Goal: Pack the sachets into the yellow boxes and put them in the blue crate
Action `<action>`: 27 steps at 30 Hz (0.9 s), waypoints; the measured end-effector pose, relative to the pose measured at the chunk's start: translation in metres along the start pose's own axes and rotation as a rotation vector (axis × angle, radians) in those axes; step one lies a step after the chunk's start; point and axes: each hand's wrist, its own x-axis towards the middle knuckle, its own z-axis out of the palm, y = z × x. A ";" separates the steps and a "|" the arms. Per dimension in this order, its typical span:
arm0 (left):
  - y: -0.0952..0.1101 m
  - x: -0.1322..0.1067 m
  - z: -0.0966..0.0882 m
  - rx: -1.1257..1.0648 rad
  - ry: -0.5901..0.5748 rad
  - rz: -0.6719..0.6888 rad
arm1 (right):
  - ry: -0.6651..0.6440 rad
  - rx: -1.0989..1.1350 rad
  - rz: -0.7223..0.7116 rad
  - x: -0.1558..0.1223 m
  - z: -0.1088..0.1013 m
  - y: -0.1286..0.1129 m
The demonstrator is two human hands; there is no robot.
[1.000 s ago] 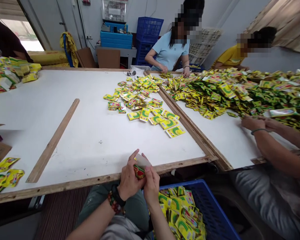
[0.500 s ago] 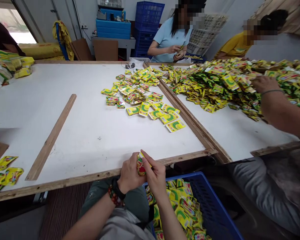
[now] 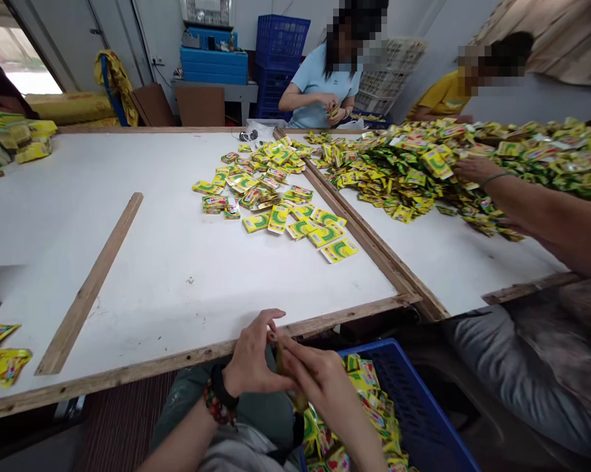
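At the table's near edge my two hands meet over a small yellow packet [image 3: 301, 398], blurred and mostly hidden. My right hand [image 3: 322, 373] has its fingers pressed together on it from the right. On the other side my left hand [image 3: 253, 357] is spread in a C, thumb apart from the fingers, close around the packet; whether it touches cannot be seen. Below my right forearm, a blue plastic basket [image 3: 423, 410] holds many yellow, green and red packets [image 3: 374, 400]. Small yellow boxes [image 3: 256, 190] lie loose on the white table [image 3: 162, 275].
A wooden divider [image 3: 359, 229] runs down the table, with a large heap of packets [image 3: 413, 164] beyond it. A co-worker's arm [image 3: 531, 196] reaches into that heap. At left lie a wooden strip [image 3: 91, 282] and a few packets [image 3: 10, 367]. Two people stand behind the table.
My left hand has opened from its grip on the packet, its fingers spreading. The right hand has turned over the packet, hiding most of it. The camera view has shifted slightly.
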 end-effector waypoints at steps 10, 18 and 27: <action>0.005 0.006 0.004 0.021 0.034 -0.081 | 0.151 -0.780 0.444 0.137 -0.081 0.130; -0.002 0.007 0.015 0.241 0.355 -0.009 | 0.128 -0.733 0.296 0.134 -0.064 0.081; 0.005 0.003 0.020 0.316 0.357 -0.032 | 0.084 0.519 0.172 0.033 -0.004 -0.002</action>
